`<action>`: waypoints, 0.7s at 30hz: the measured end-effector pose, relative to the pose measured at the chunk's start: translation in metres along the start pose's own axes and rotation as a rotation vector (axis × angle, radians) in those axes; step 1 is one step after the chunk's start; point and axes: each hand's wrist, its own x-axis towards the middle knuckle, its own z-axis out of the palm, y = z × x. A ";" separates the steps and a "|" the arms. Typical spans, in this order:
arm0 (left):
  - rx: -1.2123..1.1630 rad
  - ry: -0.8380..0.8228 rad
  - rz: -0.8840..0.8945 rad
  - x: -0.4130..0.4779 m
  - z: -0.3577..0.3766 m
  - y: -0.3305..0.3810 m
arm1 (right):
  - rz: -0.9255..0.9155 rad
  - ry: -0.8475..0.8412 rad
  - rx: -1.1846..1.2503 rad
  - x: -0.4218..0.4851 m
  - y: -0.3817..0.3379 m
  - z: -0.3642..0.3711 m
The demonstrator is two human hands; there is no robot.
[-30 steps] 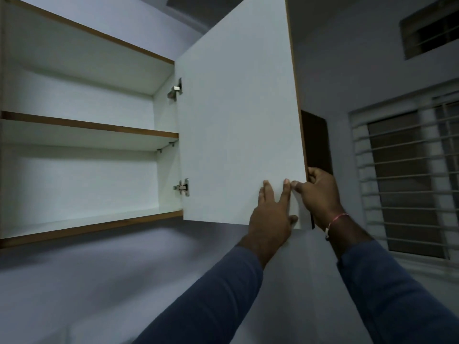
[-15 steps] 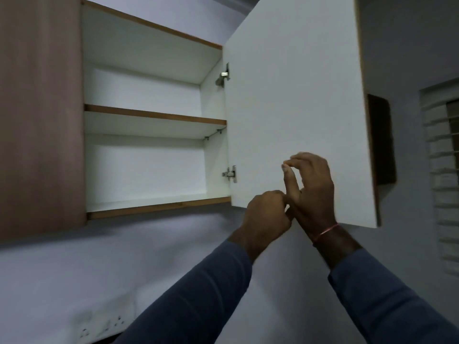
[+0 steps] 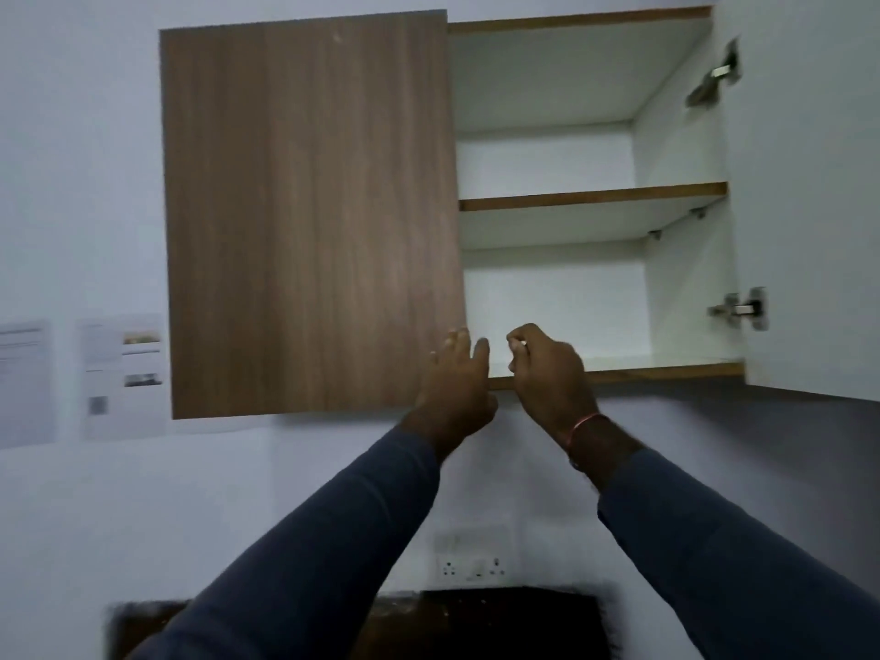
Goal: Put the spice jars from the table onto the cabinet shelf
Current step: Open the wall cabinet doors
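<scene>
The right door (image 3: pixel 809 183) now stands swung wide, and both hands have moved to the closed left door's (image 3: pixel 309 216) lower inner corner. The left hand (image 3: pixel 457 378) is spread flat on its edge, and the right hand (image 3: pixel 547 373) is curled, holding nothing visible. The bottom shelf (image 3: pixel 619 373) and middle shelf (image 3: pixel 590 200) show room along their front edges; the spice jars are out of view, none placed yet.

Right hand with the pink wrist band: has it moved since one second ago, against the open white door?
Yes. The right hand went left: off the free edge of the open white door, past the lower metal hinge, to the bottom shelf.
</scene>
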 end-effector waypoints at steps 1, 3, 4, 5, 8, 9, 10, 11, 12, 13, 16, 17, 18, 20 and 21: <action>0.034 0.015 -0.020 0.000 0.000 -0.014 | 0.037 -0.051 0.006 0.005 0.000 0.015; 0.079 0.020 -0.043 0.000 -0.003 -0.031 | 0.148 -0.160 0.094 0.017 0.001 0.038; 0.087 0.010 -0.044 0.000 -0.004 -0.037 | 0.208 -0.205 0.155 0.023 0.002 0.046; 0.070 0.003 -0.049 0.001 -0.005 -0.041 | 0.248 -0.237 0.198 0.029 0.005 0.053; 0.003 0.007 -0.106 0.003 -0.006 -0.050 | 0.300 -0.326 0.261 0.050 0.013 0.070; -0.002 -0.010 -0.119 0.003 -0.007 -0.051 | 0.319 -0.358 0.299 0.056 0.013 0.074; -0.015 -0.034 -0.131 0.002 -0.007 -0.052 | 0.340 -0.395 0.360 0.060 0.013 0.078; -0.036 -0.055 -0.147 0.002 -0.008 -0.053 | 0.356 -0.432 0.444 0.062 0.012 0.082; -0.078 -0.067 -0.171 0.002 -0.009 -0.053 | 0.365 -0.459 0.532 0.064 0.013 0.086; -0.124 -0.069 -0.207 0.002 -0.012 -0.052 | 0.366 -0.469 0.607 0.066 0.013 0.090; -0.222 -0.040 -0.305 0.000 -0.022 -0.048 | 0.368 -0.388 0.678 0.064 0.015 0.091; -0.238 -0.019 -0.320 -0.001 -0.027 -0.045 | 0.379 -0.345 0.695 0.062 0.015 0.088; -0.246 0.004 -0.330 -0.003 -0.032 -0.040 | 0.383 -0.302 0.739 0.057 0.013 0.084; -0.282 0.066 -0.347 -0.004 -0.042 -0.034 | 0.360 -0.225 0.831 0.047 0.001 0.076; -0.286 0.103 -0.361 -0.004 -0.049 -0.027 | 0.339 -0.201 0.872 0.039 -0.007 0.068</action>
